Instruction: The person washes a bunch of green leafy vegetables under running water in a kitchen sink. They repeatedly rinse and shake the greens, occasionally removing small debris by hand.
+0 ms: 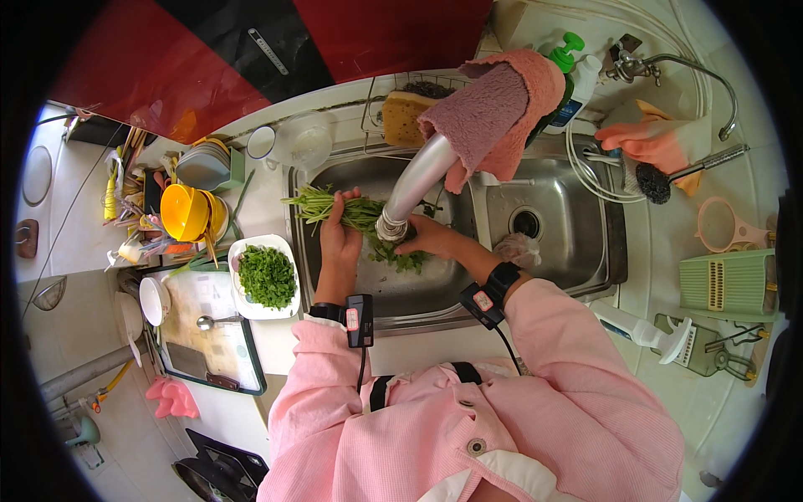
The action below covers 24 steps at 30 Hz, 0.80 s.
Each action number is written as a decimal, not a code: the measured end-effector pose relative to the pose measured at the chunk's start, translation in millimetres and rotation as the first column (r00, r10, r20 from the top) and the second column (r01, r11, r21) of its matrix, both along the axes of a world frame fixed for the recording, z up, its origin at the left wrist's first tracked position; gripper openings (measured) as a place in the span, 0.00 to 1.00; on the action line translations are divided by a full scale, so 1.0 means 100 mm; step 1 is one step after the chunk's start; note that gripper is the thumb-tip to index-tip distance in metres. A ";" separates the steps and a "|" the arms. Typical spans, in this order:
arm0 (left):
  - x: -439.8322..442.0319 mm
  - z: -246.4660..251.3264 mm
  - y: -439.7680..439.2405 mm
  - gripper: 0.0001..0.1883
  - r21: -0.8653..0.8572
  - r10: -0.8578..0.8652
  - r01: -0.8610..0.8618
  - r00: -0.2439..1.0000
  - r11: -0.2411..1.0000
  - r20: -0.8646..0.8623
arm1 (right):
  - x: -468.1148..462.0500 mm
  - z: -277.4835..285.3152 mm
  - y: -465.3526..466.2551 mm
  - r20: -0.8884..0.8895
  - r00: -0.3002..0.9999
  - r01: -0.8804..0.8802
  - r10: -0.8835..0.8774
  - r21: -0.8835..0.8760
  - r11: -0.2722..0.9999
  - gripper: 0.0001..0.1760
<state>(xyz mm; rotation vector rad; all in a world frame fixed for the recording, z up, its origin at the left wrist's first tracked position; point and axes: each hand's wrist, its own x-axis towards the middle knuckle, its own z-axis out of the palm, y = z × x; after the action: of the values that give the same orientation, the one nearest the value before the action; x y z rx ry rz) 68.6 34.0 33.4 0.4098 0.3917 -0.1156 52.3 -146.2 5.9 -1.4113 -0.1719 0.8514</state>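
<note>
A bunch of leafy green herbs (357, 212) lies across the air above the left sink basin (351, 285), stems to the left and leaves to the right. My left hand (342, 235) grips it near the stems, thumb on top. Around the leafy end curls my right hand (430, 237), its fingers partly hidden behind the faucet spout (417, 179). The spout hangs directly over the bunch, and I cannot tell whether water runs from it. Some leaves droop toward the basin floor.
Pink and mauve cloths (483, 103) drape the faucet. A crumpled plastic bag (517, 249) sits in the right basin. Left of the sink stand a white dish of chopped greens (266, 276) and a cutting board (213, 326) bearing a cleaver (188, 359). Yellow bowls (185, 212) stand behind.
</note>
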 end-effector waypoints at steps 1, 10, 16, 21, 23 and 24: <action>0.00 -0.01 0.00 0.06 -0.007 0.002 -0.002 1.000 1.000 0.010 | 0.00 -0.01 -0.01 0.031 1.000 0.003 -0.001 -0.055 0.998 0.35; 0.01 -0.04 -0.07 0.06 -0.054 0.063 -0.067 0.995 0.996 -0.074 | -0.10 0.19 -0.21 0.023 0.999 -0.027 0.034 -0.273 0.962 0.33; -0.14 -0.17 -0.24 0.08 0.079 -0.051 0.060 0.992 0.995 -0.119 | -0.20 0.19 -0.40 0.190 0.973 -0.053 0.132 -0.373 0.926 0.33; -0.28 -0.28 -0.41 0.08 0.177 -0.292 0.301 0.953 0.937 -0.076 | -0.41 0.02 -0.53 0.498 0.851 0.167 0.165 -0.556 0.814 0.41; -0.32 -0.27 -0.47 0.08 0.205 -0.349 0.355 0.935 0.912 -0.064 | -0.40 -0.02 -0.56 0.482 0.870 0.185 0.101 -0.511 0.840 0.38; -0.34 -0.27 -0.49 0.08 0.206 -0.367 0.372 0.928 0.905 -0.061 | -0.39 -0.03 -0.57 0.466 0.882 0.195 0.075 -0.504 0.841 0.37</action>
<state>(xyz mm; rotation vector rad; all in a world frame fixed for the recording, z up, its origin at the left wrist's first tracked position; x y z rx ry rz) 35.0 -15.2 6.7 0.6954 0.3441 -0.4518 13.8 -203.0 3.1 -2.1447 -0.2667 0.4950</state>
